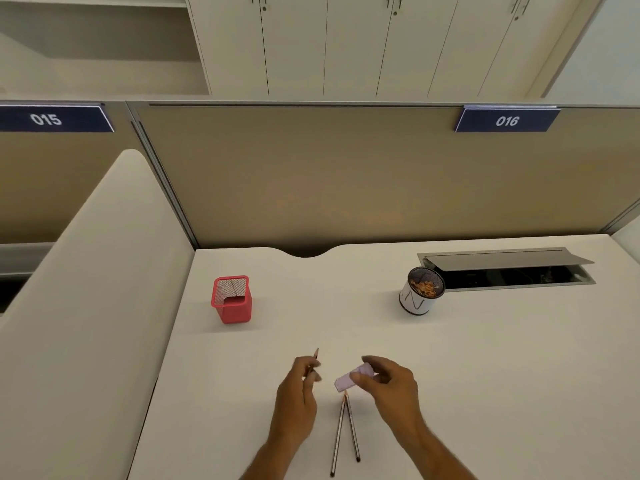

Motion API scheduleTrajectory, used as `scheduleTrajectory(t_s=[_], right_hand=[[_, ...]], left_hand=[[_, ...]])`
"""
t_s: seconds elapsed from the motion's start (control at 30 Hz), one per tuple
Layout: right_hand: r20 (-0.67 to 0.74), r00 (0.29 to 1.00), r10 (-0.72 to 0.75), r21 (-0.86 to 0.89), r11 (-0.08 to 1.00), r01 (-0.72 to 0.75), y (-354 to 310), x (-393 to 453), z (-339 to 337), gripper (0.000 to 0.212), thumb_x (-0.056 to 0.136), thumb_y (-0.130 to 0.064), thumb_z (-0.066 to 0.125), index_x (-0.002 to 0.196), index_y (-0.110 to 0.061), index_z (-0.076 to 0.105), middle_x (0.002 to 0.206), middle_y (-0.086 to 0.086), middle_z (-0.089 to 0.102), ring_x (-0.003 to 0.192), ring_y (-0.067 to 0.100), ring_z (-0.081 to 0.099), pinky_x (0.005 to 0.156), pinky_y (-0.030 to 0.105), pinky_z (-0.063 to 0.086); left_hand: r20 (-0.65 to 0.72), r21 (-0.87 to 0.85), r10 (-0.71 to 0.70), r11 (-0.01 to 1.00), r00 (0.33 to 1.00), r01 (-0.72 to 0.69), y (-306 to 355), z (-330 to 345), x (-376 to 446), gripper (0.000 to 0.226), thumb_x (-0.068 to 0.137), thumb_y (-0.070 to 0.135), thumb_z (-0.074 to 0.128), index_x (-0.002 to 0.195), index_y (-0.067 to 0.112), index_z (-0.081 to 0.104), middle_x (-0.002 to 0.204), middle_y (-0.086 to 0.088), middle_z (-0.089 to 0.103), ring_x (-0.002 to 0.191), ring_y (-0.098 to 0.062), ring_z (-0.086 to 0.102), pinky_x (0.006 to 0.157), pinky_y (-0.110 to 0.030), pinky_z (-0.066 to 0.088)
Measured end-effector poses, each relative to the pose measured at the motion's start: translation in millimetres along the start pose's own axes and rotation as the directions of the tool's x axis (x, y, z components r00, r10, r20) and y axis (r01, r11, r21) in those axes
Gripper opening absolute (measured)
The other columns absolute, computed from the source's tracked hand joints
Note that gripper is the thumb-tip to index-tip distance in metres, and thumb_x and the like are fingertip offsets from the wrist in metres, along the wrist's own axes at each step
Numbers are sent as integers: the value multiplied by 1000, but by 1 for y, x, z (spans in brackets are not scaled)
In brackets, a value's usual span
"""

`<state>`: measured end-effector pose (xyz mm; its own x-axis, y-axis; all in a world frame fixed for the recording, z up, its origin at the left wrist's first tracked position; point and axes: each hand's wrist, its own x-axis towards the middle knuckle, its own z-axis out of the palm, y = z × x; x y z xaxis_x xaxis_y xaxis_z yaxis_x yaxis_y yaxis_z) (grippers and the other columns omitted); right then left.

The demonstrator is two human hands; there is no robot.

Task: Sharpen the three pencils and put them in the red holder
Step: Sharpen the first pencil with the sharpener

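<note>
My left hand (297, 396) grips a pencil (316, 355), whose tip sticks up past the fingers toward the far side of the desk. My right hand (391, 386) holds a pale lilac sharpener (344, 381) a short way to the right of that pencil, apart from it. Two more pencils (346, 431) lie on the white desk between my wrists, their tips meeting just below the sharpener. The red mesh holder (231, 299) stands upright at the far left of the desk and looks empty.
A white cup (419, 291) holding orange shavings stands at the far right, in front of an open cable hatch (505, 268). A tan partition (346, 174) closes the back of the desk. A padded divider (93, 271) runs along the left edge.
</note>
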<state>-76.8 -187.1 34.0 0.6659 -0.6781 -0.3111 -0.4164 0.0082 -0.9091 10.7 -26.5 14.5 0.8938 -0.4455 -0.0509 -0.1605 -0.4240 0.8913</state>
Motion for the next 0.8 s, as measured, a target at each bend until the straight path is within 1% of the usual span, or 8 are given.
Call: scheduleTrajectory(t_s=[0.1, 0.17, 0.27, 0.37, 0.47, 0.57, 0.73, 0.8], right_hand=[[91, 995, -41, 22, 999, 39, -10, -4, 5, 25, 71, -19, 84, 95, -24, 76, 90, -10, 79, 89, 12, 71, 85, 28, 54], [125, 990, -58, 50, 997, 53, -17, -7, 8, 27, 69, -14, 86, 92, -25, 77, 88, -8, 78, 82, 13, 72, 80, 30, 58], [168, 982, -81, 65, 995, 71, -25, -12, 12, 26, 68, -12, 87, 88, -26, 77, 85, -2, 78, 74, 15, 70, 69, 29, 58], [173, 981, -87, 96, 993, 71, -30, -14, 11, 26, 68, -12, 87, 88, -25, 77, 87, -1, 77, 79, 23, 70, 71, 32, 59], [184, 978, -98, 89, 993, 82, -35, -17, 11, 25, 70, -20, 86, 92, -28, 78, 91, -5, 77, 85, 18, 70, 78, 33, 60], [182, 979, -96, 104, 992, 78, -41, -21, 14, 16, 75, -24, 82, 90, -29, 79, 91, -4, 78, 88, 14, 72, 83, 33, 59], [167, 984, -59, 147, 989, 34, -51, -26, 20, 6, 76, -25, 81, 82, -27, 80, 80, -2, 79, 76, 16, 75, 69, 26, 58], [174, 984, -45, 167, 986, 16, -53, -26, 22, 5, 78, -26, 79, 82, -23, 80, 78, 2, 78, 75, 18, 75, 69, 26, 58]], left_hand=[[34, -4, 182, 983, 983, -182, 12, -1, 0, 38, 91, -8, 46, 96, 23, 68, 98, 6, 63, 94, -4, 61, 82, -15, 48], [125, -23, 213, 977, 969, -212, 19, -1, -2, 28, 90, 10, 50, 106, 25, 68, 104, 6, 60, 96, -5, 59, 77, -11, 47], [215, -31, 267, 963, 940, -266, 23, 1, -5, 24, 88, 33, 57, 112, 34, 63, 98, 12, 59, 88, -9, 56, 65, -12, 44], [218, 68, 233, 965, 948, -253, 24, 1, -6, 39, 79, 53, 65, 110, 29, 63, 88, 18, 54, 77, -7, 55, 63, -9, 40], [200, 91, 216, 967, 956, -238, 28, -1, -7, 33, 83, 48, 67, 106, 25, 65, 83, 16, 52, 72, -6, 54, 61, -5, 39], [206, 55, 249, 963, 946, -265, 35, -2, -10, 29, 87, 38, 65, 116, 31, 63, 91, 17, 55, 83, -4, 57, 70, -7, 44], [236, 80, 312, 938, 920, -338, 41, -4, -16, 40, 90, 34, 61, 129, 28, 58, 122, 8, 61, 110, -7, 57, 95, -20, 48], [239, 108, 312, 933, 920, -344, 43, -3, -18, 40, 91, 34, 60, 130, 24, 57, 127, 7, 61, 114, -8, 56, 99, -22, 47]])
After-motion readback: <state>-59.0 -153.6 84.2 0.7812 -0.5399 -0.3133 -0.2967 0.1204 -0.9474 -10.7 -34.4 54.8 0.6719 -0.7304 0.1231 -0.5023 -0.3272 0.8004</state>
